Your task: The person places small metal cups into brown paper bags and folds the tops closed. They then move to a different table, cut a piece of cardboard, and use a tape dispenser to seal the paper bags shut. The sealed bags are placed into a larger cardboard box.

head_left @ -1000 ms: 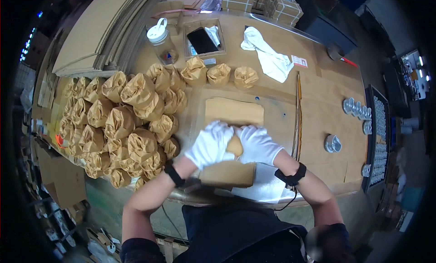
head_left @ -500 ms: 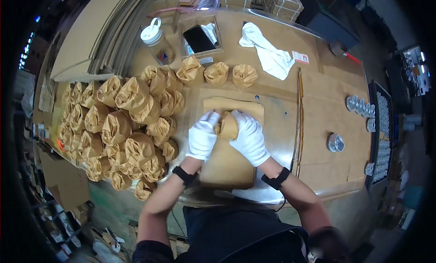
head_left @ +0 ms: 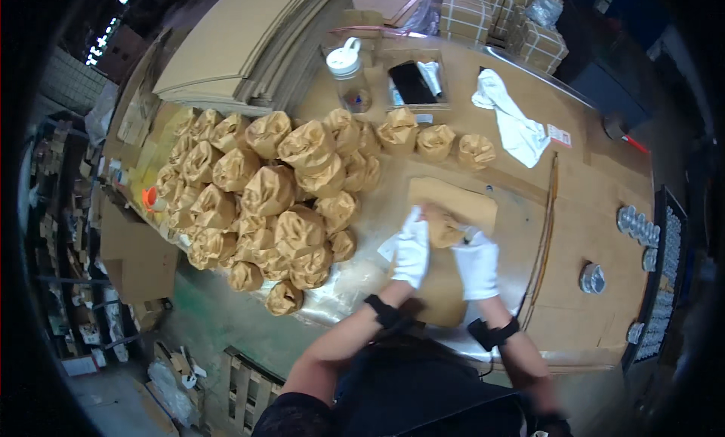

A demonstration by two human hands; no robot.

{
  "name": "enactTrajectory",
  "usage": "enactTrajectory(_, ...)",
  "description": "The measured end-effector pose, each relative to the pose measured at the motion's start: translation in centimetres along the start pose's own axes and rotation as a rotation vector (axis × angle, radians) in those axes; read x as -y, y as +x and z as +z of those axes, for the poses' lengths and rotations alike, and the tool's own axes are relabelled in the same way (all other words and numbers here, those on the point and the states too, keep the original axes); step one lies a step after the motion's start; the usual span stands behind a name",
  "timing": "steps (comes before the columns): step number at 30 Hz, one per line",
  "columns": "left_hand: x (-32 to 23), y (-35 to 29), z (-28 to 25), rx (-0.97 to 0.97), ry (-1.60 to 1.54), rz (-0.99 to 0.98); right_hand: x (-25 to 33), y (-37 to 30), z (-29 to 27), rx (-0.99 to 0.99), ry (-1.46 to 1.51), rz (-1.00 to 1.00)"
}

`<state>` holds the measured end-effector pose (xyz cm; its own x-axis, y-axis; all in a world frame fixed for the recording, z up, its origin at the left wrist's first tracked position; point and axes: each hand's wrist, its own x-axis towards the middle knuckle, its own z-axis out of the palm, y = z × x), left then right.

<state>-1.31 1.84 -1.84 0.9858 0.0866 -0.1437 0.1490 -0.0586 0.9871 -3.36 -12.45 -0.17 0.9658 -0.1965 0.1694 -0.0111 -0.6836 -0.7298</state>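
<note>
Over the brown sheets [head_left: 462, 197], we note a paper bundle [head_left: 444, 231] between left hand [head_left: 413, 248] and right hand [head_left: 476, 266]; fingers touch it, whether pinching we cannot tell; we advise even pressure.

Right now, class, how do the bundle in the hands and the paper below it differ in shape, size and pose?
The bundle is rounded, while the paper is flat. The bundle looks smaller across than the paper. The bundle is between the left hand and right hand; the paper lies beneath. Both are brown.
</note>
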Motion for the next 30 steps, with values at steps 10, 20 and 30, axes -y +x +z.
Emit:
enactTrajectory(10, -3.1, 1.3, -2.5, 0.108, -0.258, -0.165, 6.7, -0.3, -0.5, 0.176, -0.173, -0.347)
enactTrajectory(20, -9.5, 18.2, 3.2, 0.094, -0.267, -0.361, -1.4, -0.4, -7.6, 0.024, -0.133, -0.037)
enactTrajectory(30, -3.9, -0.2, -1.4, 0.305, 0.802, 0.744, -12.9, -2.1, -23.5, -0.476, -0.708, 0.406)
